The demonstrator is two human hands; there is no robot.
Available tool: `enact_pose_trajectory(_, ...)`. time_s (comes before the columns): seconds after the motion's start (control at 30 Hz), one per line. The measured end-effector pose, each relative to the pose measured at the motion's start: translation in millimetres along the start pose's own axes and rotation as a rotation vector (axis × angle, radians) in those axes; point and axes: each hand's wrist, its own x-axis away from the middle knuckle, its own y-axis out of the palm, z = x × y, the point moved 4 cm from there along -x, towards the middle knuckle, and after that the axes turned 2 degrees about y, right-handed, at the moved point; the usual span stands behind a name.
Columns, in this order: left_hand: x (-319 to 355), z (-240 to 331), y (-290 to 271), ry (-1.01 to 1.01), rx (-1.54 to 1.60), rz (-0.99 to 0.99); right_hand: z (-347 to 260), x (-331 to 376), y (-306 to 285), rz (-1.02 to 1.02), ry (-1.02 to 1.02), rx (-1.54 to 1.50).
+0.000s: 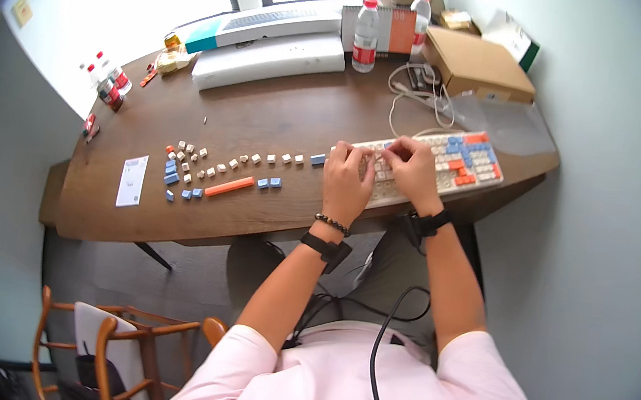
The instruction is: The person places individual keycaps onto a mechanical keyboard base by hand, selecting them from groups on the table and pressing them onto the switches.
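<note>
Keyboard (459, 160) lies at the right part of the brown table (162, 114), slanting up to the right. Both hands are over it; its left portion is partly hidden beneath them. Left hand (349, 173): fingers curled down at the keyboard's left end, fingertips hard to make out; cannot tell whether it grips anything. Right hand (412, 170): fingers bent inward just beside the left, thumb and index close together; whether a keycap sits between them cannot be told. Loose cream keycaps (221, 168) run in a line left of the keyboard, with blue keycaps (171, 178) and a long orange keycap (230, 186) near; their legends are too small to read. White cable (394, 113) loops behind the keyboard; its far end is unclear among clutter by the cardboard box (480, 63).
</note>
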Motion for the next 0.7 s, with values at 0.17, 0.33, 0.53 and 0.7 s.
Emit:
enact_pose_trajectory(0.17, 2.7, -1.3, 0.3, -0.018, -0.012, 0.018, -9.4, 1.4, 3.0, 0.023, 0.015, -0.035)
enact_pose_trajectory(0.33, -0.7, 2.5, 2.0, -0.023, -0.004, -0.016, -0.8, 0.7, -1.1, 0.030, 0.029, -0.069)
enact_pose_trajectory(0.53, -1.4, -5.2, -0.2, -0.024, 0.030, -0.017, 2.5, -4.6, 2.0, 0.000, 0.012, -0.066)
enact_pose_trajectory(0.7, -1.5, -1.9, -2.2, -0.038, 0.072, -0.038, 3.7, -1.7, 0.1, 0.008, -0.001, -0.060)
